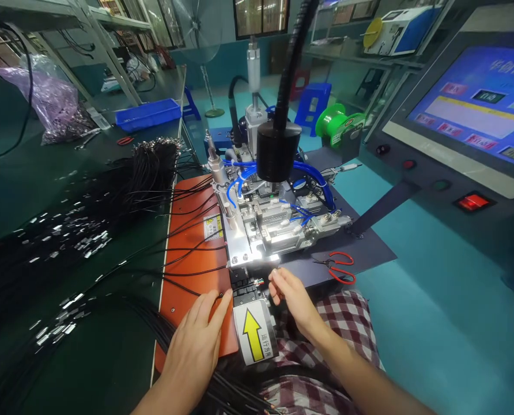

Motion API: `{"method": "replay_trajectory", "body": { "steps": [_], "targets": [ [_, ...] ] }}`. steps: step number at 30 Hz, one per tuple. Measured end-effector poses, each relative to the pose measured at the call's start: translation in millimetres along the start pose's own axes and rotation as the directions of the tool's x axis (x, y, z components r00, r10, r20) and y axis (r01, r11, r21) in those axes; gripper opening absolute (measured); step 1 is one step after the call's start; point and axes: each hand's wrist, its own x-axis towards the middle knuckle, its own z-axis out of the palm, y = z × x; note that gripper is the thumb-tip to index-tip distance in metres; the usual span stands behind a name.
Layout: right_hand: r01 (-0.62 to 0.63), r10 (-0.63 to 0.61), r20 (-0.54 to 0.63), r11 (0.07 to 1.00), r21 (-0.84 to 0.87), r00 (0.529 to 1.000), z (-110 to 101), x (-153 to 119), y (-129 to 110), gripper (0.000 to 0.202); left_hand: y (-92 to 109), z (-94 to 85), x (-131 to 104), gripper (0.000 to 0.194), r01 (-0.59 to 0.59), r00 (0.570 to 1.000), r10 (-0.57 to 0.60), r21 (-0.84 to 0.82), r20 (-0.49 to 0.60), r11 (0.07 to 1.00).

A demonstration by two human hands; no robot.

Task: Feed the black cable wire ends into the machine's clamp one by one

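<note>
My left hand (199, 328) lies at the edge of the orange board (188, 225), its thumb and fingers around a black cable (186, 287) that runs into the dark track (244, 291) of a metal machine (261, 219). Small coloured wire ends (259, 282) stick out on the track's right side. Just right of them is my right hand (289, 294), fingers curled and thumb against index in a pinch. Whatever is between those fingertips is too small to make out. Several more black cables cross the board into the machine. Below the track sits a white plate with a yellow arrow (252, 334).
Red-handled scissors (341, 268) lie on the machine's dark base. Bundled black cables (153, 167) cover the left table, with a blue tray (148, 115) behind. A black lamp (278, 150) hangs over the machine. A control screen (477, 109) stands at right, near a green spool (337, 124).
</note>
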Motion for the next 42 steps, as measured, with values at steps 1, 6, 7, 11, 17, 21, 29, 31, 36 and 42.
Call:
{"method": "replay_trajectory", "body": {
  "steps": [1, 6, 7, 11, 17, 21, 29, 31, 36, 42],
  "targets": [
    [0.002, -0.002, -0.013, 1.0, -0.006, 1.0, -3.3, -1.5, -0.8, 0.035, 0.0, 0.4, -1.0, 0.059, 0.004, 1.0, -0.004, -0.006, 0.002, 1.0],
    [0.007, -0.008, -0.078, 1.0, -0.022, 0.997, -12.6, -8.1, -3.2, 0.038, -2.5, 4.5, 4.0, 0.055, 0.021, 1.0, -0.021, -0.022, -0.005, 1.0],
    [0.009, -0.011, -0.09, 1.0, -0.025, 0.996, -13.2, -9.1, -3.3, 0.038, -3.8, 3.0, 8.1, 0.052, 0.031, 0.999, -0.032, -0.036, -0.017, 0.999],
    [0.014, -0.018, -0.098, 0.999, -0.043, 0.995, -16.2, -13.3, -2.6, 0.036, -8.9, -22.3, 22.1, 0.041, 0.059, 0.997, -0.066, -0.216, -0.026, 0.975],
    [0.0, -0.008, -0.095, 0.996, -0.085, 0.995, -22.6, -20.6, -6.7, 0.033, 0.4, -70.2, 2.3, 0.021, -0.178, 0.894, 0.342, -0.47, 0.289, 0.864],
    [0.003, -0.009, -0.069, 0.997, -0.08, 0.998, -18.4, -23.1, -12.2, 0.033, 3.1, -70.7, -2.6, 0.019, -0.036, 0.88, 0.281, -0.536, 0.383, 0.844],
    [0.095, -0.08, 0.157, 0.991, -0.092, 0.984, -8.9, -41.4, -28.0, 0.037, 3.6, -59.7, 14.8, 0.018, 0.275, 0.957, -0.069, -0.797, 0.283, 0.537],
    [0.129, -0.101, 0.202, 0.983, -0.129, 0.974, -7.0, -46.5, -32.2, 0.038, 5.5, -55.8, 15.9, 0.019, 0.253, 0.963, -0.069, -0.79, 0.26, 0.558],
    [0.174, -0.131, 0.162, 0.943, -0.285, 0.978, -2.7, -49.6, -36.6, 0.022, 14.9, -52.6, 22.1, 0.016, 0.187, 0.976, -0.032, -0.742, 0.217, 0.644],
    [0.215, -0.168, 0.169, 0.923, -0.318, 0.971, -2.5, -48.7, -37.5, 0.021, 38.6, -54.1, 43.2, 0.012, 0.063, 0.991, 0.045, -0.745, 0.124, 0.664]
  ]
}}
